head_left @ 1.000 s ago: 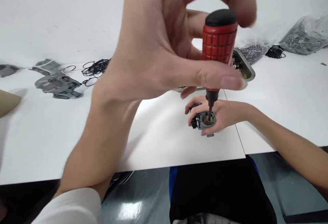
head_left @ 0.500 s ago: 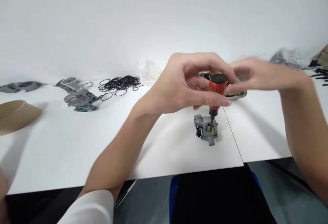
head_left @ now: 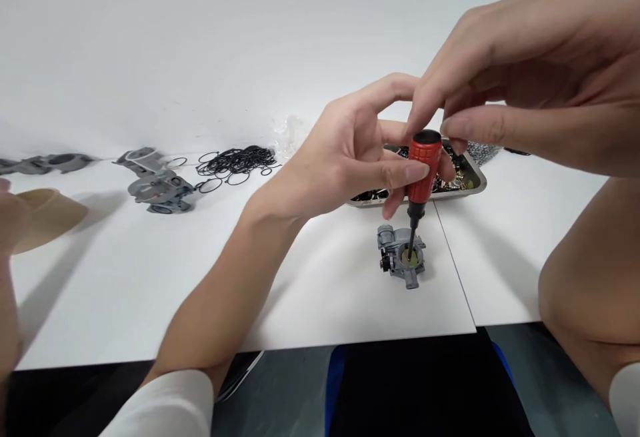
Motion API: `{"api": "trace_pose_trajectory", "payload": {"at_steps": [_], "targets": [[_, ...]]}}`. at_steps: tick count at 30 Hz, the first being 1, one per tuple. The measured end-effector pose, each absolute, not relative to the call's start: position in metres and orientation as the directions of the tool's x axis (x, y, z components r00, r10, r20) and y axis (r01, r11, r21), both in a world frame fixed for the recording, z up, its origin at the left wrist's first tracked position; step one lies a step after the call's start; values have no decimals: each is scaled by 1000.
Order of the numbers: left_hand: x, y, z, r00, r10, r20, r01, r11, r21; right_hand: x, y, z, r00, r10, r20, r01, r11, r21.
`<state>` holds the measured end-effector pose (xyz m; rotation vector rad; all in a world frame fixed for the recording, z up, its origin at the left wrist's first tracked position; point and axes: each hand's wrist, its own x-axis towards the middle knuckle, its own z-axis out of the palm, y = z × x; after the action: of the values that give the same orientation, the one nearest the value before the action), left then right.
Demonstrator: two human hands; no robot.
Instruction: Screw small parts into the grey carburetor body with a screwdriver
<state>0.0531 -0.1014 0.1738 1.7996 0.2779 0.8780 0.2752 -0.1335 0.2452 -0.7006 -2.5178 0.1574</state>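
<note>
A small grey metal carburetor (head_left: 393, 242) lies on the white table, a brass-coloured disc visible in its round bore. Upright above it stands a screwdriver (head_left: 421, 184) with a red handle and black cap, its tip down in the bore against the disc. My left hand (head_left: 363, 147) is closed around the handle, thumb in front and fingers behind. From the upper right, my right hand (head_left: 530, 84) has its thumb and index finger at either side of the cap, pinching the handle's top. The exact tip contact is too small to make out.
Behind my hands is a metal tray (head_left: 467, 190) of small metal parts. Left of it lie black rubber rings (head_left: 240, 162), a clear plastic bag (head_left: 290, 134) and more grey castings (head_left: 163, 187). Another person's hand (head_left: 11, 217) is beside a tan tape roll (head_left: 55, 214).
My right hand has come from behind the screwdriver, by the tray, up and over to the handle's top. My left hand still holds the screwdriver. A person's hand has appeared at the tape roll.
</note>
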Motion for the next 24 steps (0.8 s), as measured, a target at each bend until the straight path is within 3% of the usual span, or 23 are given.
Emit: {"api": "trace_pose_trajectory", "payload": {"at_steps": [3, 9, 12, 14, 16, 21, 23, 24], "targets": [[51, -102, 174, 692, 580, 429, -178, -439, 881, 281, -129, 241, -730, 548, 409, 472, 837, -279], [50, -104, 176, 689, 557, 464, -231, -439, 868, 290, -137, 223, -652, 712, 260, 376, 601, -705], [51, -104, 176, 708, 527, 471, -235, -453, 860, 291, -140, 221, -655, 721, 227, 333, 545, -770], [53, -103, 176, 728, 494, 475, -230, -476, 849, 287, -138, 226, -648, 720, 248, 352, 572, -741], [55, -103, 175, 741, 458, 492, -234, -510, 828, 277, -136, 232, -624, 719, 304, 428, 641, -637], [59, -104, 173, 741, 476, 474, -191, -526, 828, 242, -134, 242, -585, 664, 466, 687, 711, -152], [57, -103, 174, 741, 511, 435, -138, -518, 844, 236, -135, 249, -583, 672, 456, 704, 698, -128], [56, -103, 174, 740, 517, 430, -124, -524, 843, 237, -136, 254, -581, 688, 434, 686, 702, -194]]}}
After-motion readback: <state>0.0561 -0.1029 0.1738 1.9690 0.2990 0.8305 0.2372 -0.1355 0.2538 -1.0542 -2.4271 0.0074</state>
